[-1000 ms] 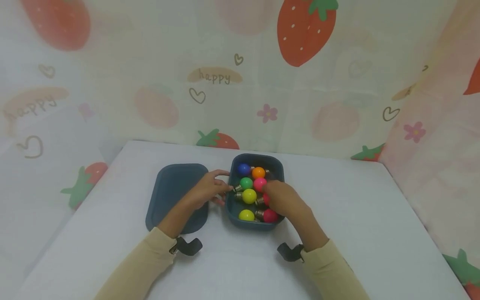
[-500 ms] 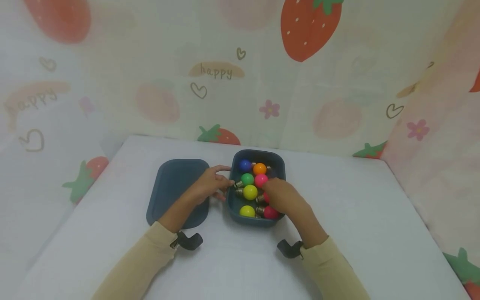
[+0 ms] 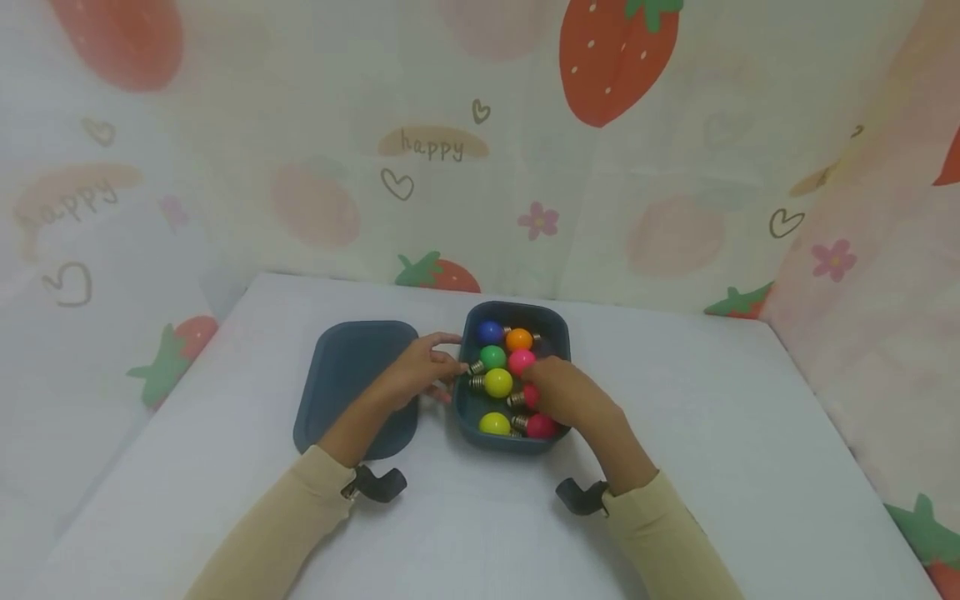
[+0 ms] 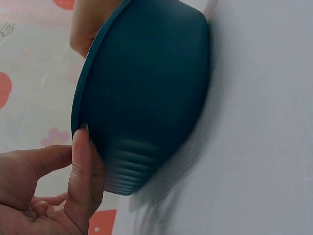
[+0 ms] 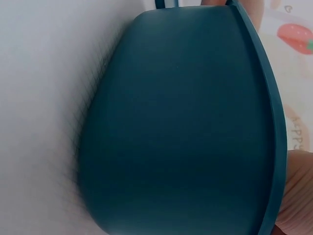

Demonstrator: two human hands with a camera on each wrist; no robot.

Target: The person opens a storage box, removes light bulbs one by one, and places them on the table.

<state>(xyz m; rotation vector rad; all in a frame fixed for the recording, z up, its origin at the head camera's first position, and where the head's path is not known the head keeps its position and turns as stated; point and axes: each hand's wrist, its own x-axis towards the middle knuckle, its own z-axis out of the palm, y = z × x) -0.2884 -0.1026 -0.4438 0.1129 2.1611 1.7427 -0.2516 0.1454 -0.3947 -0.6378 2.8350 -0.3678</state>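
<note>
Dark blue-green open-topped box [image 3: 510, 447] sits upright on the tabletop [image 3: 750, 433], middle of scene, toward the far edge. Colored bulbs lie inside, several screw bases showing. Far end: blue bulb [image 3: 490, 333] left, orange bulb [image 3: 518, 340] right. Next row: green bulb [image 3: 492, 357] left, base toward left wall; pink bulb [image 3: 521, 362] right. Then upper yellow bulb [image 3: 498, 383] left, half-hidden red bulb [image 3: 530, 395] right. Near end: lower yellow bulb [image 3: 494, 423] left, near red bulb [image 3: 542, 426] right. Left hand [image 3: 420, 371] at the box's left side, pinching the rim: left wrist view has one fingertip on the outer wall, another digit passing behind the rim; head view puts a tip just beside the green bulb's base. Right hand [image 3: 564, 392] reaches over the right rim into the box, touching or just beside pink and half-hidden red; fingertips blocked, can't tell if they pinch anything. Right wrist view is mostly outer wall. Flat blue-green panel [image 3: 348, 358] lies left of the box, partly under the left forearm. Beige left sleeve [image 3: 292, 525] and right sleeve [image 3: 660, 533] come in from the near side, black left mount [image 3: 381, 485] and right mount [image 3: 581, 497] at the wrists. Far side: backdrop [image 3: 637, 175] printed with strawberries, hearts, flowers, "happy".
</note>
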